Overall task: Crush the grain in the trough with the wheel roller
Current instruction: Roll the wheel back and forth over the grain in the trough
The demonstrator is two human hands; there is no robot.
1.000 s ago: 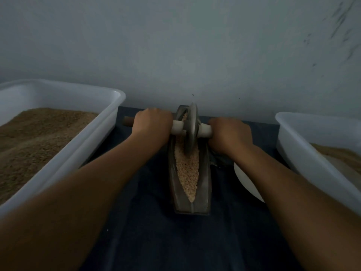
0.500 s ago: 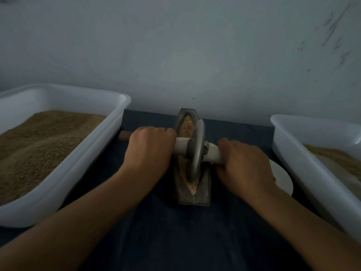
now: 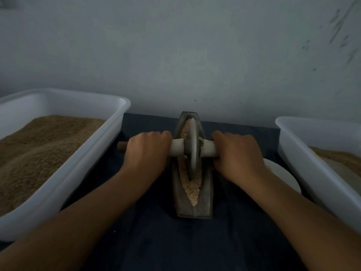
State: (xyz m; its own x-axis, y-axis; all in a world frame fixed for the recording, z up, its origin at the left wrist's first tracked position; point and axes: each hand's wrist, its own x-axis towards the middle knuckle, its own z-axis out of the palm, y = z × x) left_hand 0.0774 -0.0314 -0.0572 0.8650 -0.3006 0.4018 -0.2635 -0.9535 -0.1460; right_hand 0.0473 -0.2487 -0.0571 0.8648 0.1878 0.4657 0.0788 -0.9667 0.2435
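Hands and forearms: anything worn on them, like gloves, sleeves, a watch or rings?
Nothing worn shows. The left hand and right hand are bare, without gloves. Both forearms are uncovered down to the frame edge; no sleeve, watch or bracelet. The light is too dim to rule out rings.

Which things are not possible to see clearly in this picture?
Head view only:
- White plate: mostly behind the right hand and forearm.
- Right tub: cut by the frame edge.
- Handle ends: the right one inside the grip, the left hand covering most of its side.
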